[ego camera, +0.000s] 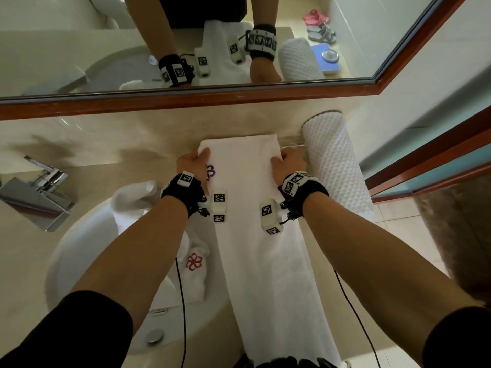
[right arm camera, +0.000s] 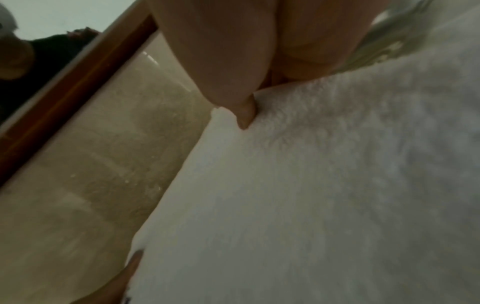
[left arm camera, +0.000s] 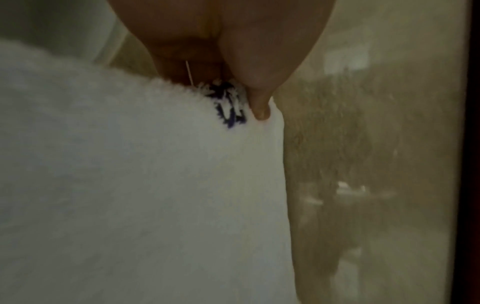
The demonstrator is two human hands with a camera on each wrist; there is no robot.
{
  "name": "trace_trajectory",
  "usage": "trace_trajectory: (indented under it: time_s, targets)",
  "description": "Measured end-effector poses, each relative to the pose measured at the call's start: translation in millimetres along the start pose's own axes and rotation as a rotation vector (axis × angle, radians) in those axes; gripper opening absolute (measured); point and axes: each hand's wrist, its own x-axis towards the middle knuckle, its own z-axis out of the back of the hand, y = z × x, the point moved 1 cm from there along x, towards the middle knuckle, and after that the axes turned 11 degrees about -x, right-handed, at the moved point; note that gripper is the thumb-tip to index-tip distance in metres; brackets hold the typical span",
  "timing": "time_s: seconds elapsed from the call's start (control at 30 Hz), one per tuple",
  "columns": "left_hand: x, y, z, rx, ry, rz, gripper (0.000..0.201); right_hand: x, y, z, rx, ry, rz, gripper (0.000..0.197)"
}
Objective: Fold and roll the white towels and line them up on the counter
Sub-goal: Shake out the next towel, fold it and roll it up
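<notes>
The white towel I am working on is folded into a long narrow strip with a soft, fluffy pile. It lies on the beige table with its far end just short of the mirror, and its near end runs back toward my body and over the table's front edge. A purple embroidered flower sits near its far left corner.

My left hand pinches the far left edge of the towel, thumb on top of the cloth, right beside the flower. My right hand grips the far right edge in the same way, fingers curled over the side.

To the right of the strip, close alongside it, lies a rolled waffle-weave towel, its far end near the mirror. To the left of the strip, a crumpled white towel with a red flower emblem sits in the sink, and a chrome faucet stands farther left.

The left wrist view shows what the head view hides: my thumb tip pressing into the pile right at the towel's edge, touching the purple stitching. The right wrist view shows my right thumb dug into the cloth near the corner, and my left hand's fingertip at the opposite edge.
</notes>
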Motion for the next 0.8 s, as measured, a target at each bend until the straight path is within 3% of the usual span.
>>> trace_trajectory:
  time_s: [0.07,0.17,0.27,0.37,0.57,0.7,0.8]
  targets:
    - [2.1,2.0,5.8,-0.11,-0.025,0.101,0.039,4.4,-1.7,1.7,-0.012,-0.012,-0.019,0.024]
    - [2.0,4.8,9.3,-0.257,-0.03,0.178,0.031,9.7,-2.1,5.3,-0.043,0.021,-0.043,0.027]
    - [-4.8,11.6,8.8,-0.167,0.029,0.178,0.037,13.0,-5.1,9.4,-0.025,0.047,-0.083,0.032]
    - [-20.3,24.6,10.0,-0.071,0.089,0.204,0.057,12.2,-1.3,11.7,-0.051,0.044,-0.059,0.038]
    - [-39.9,53.9,15.0,-0.062,0.207,0.191,0.031,2.9,5.6,13.0,-0.05,0.025,-0.03,0.047]
    - [-32.2,61.1,19.7,-0.084,0.094,0.104,0.058,-14.7,2.5,6.2,0.052,-0.026,0.054,0.055]
    - [-34.5,44.8,12.4,-0.199,0.038,0.028,0.049,-31.4,-8.8,1.6,-0.18,-0.061,0.201,0.067]
